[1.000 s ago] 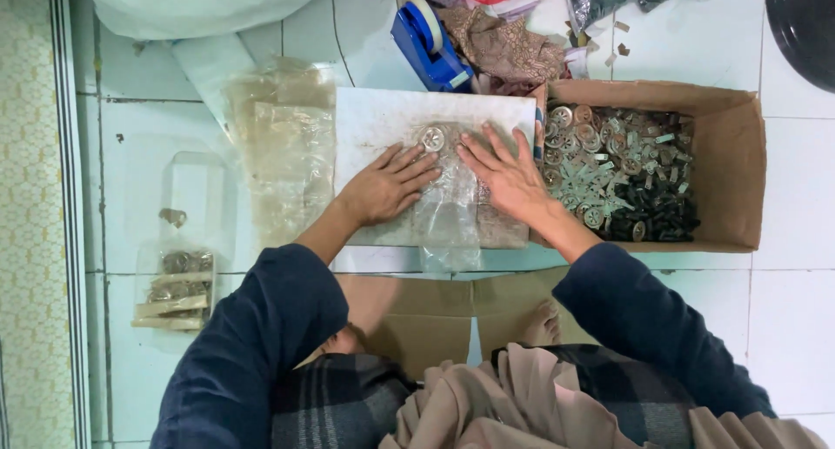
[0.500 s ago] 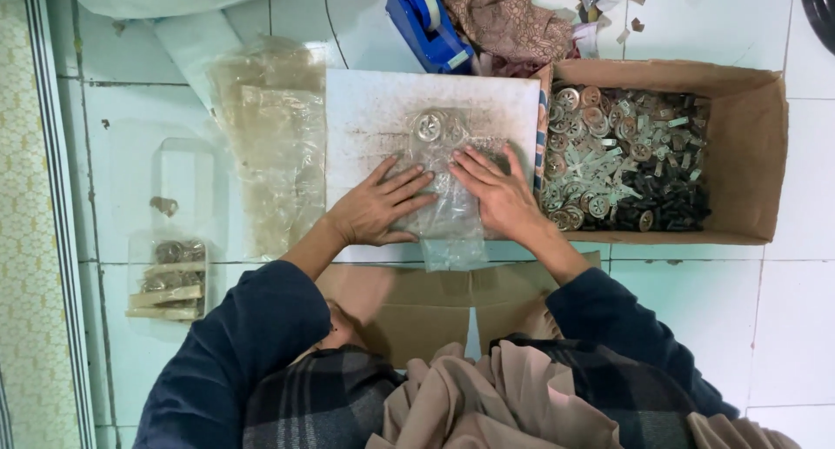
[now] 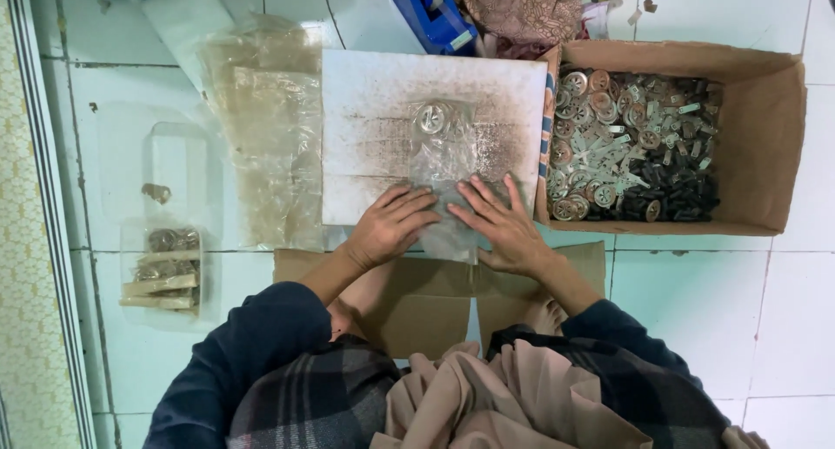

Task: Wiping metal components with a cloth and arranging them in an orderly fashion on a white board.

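Two bare hands lie flat, palms down, on a small clear plastic bag [image 3: 445, 166] w/ a round metal disc part inside near its top; the bag sits mid-right on a scuffed white rectangular board [image 3: 374, 110]. Left hand [image 3: 391, 225] presses the bag's lower left edge, fingers spread & pointing up-right; right hand [image 3: 500, 223] presses its lower right edge, fingers fanned up-left. Neither hand is clenched or gripping, both just push down on the plastic, fingertips near each other but apart.

Around: open brown cardboard box [image 3: 765, 136] touching the board's right edge, full of silver disc parts and dark small hardware. Blue tape dispenser [image 3: 435, 14] just past the board's top edge, brown patterned cloth [image 3: 522, 10] beside it. Stack of crumpled clear plastic sheets [image 3: 265, 127] along the board's left edge. Further left on the white tiled floor, clear plastic container [image 3: 165, 266] w/ packed parts. Flattened brown cardboard [image 3: 417, 292] under the wrists, at the board's near edge. Nothing blocks the bag except the hands covering its lower part.

Vs 0.5 s ago: both hands sit lower on the bag, nearer its bottom edge, so more of the plastic & the disc show; hands closer together. Box, dispenser, sheets unchanged rel. to the board.
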